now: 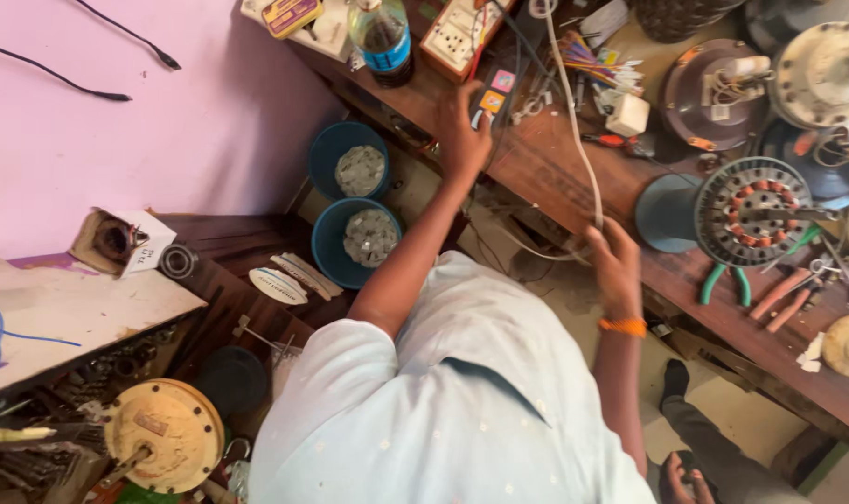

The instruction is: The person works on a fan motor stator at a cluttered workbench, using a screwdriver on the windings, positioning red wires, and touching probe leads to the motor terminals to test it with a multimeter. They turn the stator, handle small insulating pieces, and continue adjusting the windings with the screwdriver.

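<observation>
Reaching forward across the wooden bench [546, 163], the left hand [464, 131] lies with fingers spread over a small dark meter [493, 96] with coloured buttons, touching it but not visibly gripping; whether the fingers close under it I cannot tell. Just left of and below that arm sit two blue tubs [336, 243] holding pale scraps, and beyond the hand stands a bottle [382, 35] with a blue label, next to a socket board [457, 35]. Between the hands a white cord [578, 140] runs from the far edge of the bench down to the right hand [616, 266], whose fingers curl around it near the bench's front edge. Right of that hand a wound fan motor core [753, 211] rests on a blue stand, with green-handled pliers [723, 280] just beside it. To handle this well, I judge the cord should stay slack and clear of the bench clutter while the meter is steadied flat.
</observation>
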